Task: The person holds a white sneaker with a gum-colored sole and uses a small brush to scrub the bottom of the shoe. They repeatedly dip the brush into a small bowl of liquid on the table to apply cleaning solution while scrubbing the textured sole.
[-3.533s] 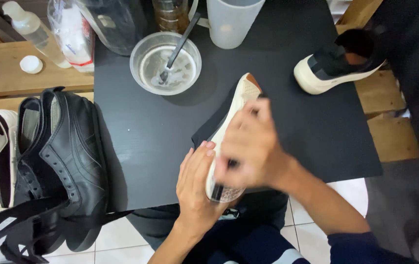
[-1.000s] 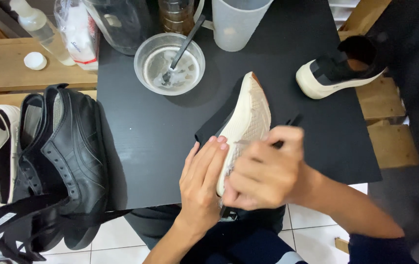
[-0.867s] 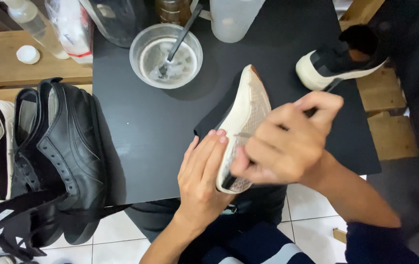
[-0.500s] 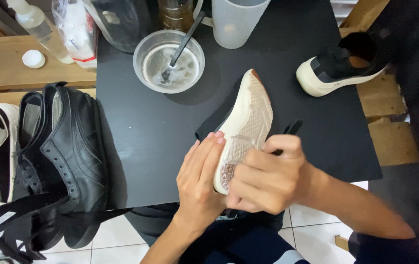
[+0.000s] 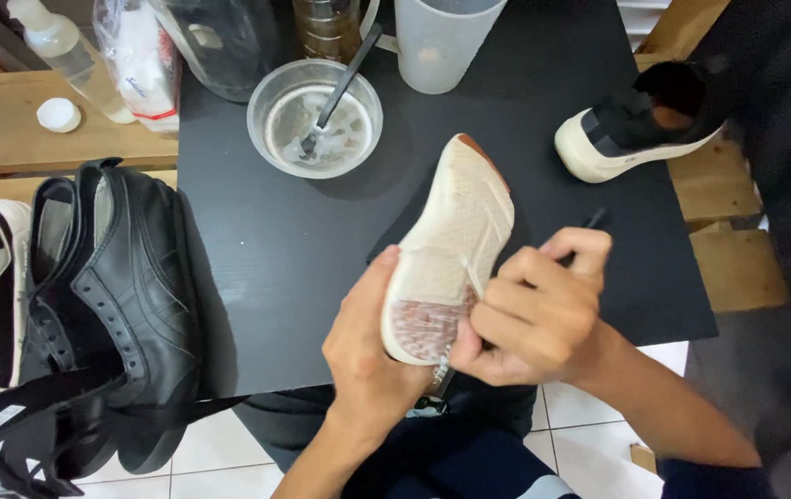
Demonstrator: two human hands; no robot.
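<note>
While the left hand (image 5: pixel 372 342) cups a pale shoe (image 5: pixel 451 249) sole-up over the near edge of a black table (image 5: pixel 257 249), the right hand (image 5: pixel 529 310) clamps a dark-handled brush (image 5: pixel 589 222) against its heel. A clear bowl (image 5: pixel 315 118) sits beyond; black shoes (image 5: pixel 118 286) lie left.

Matt, seemingly rubber sole (image 5: pixel 451 249); smooth black tabletop (image 5: pixel 275 249).

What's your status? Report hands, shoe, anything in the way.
Left hand gripping shoe, sole up. Right hand working brush at the heel. Bowl and second shoe stand apart.
</note>
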